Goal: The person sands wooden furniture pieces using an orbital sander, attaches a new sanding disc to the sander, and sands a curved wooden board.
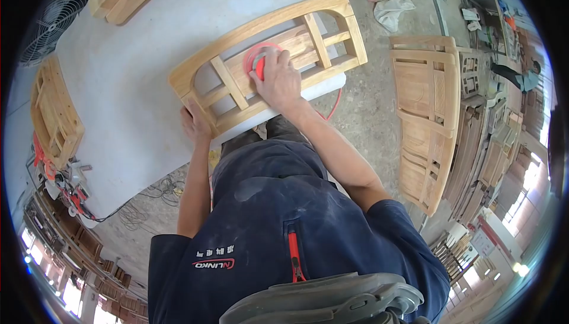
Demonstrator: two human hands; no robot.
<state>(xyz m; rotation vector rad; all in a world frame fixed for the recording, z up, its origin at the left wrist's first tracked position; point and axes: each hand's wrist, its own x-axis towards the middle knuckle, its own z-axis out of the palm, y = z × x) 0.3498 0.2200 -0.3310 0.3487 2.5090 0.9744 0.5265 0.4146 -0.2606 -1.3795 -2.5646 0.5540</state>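
A pale wooden frame with a curved top rail, slats and a solid centre panel lies at a slant on the white worktable. On the centre panel sits a red and grey round sander. My right hand is wrapped over the top of it, fingers closed, covering part of the tool. At the frame's near left corner my left hand grips the end rail, with its fingers partly hidden by the wood. A red hose shows beyond the table's edge, near my right forearm.
Similar wooden frames lie at the table's left and far edges. Larger wooden panels stand on the right. A fan is at far left, cables trail over the floor, and another person is in the distance.
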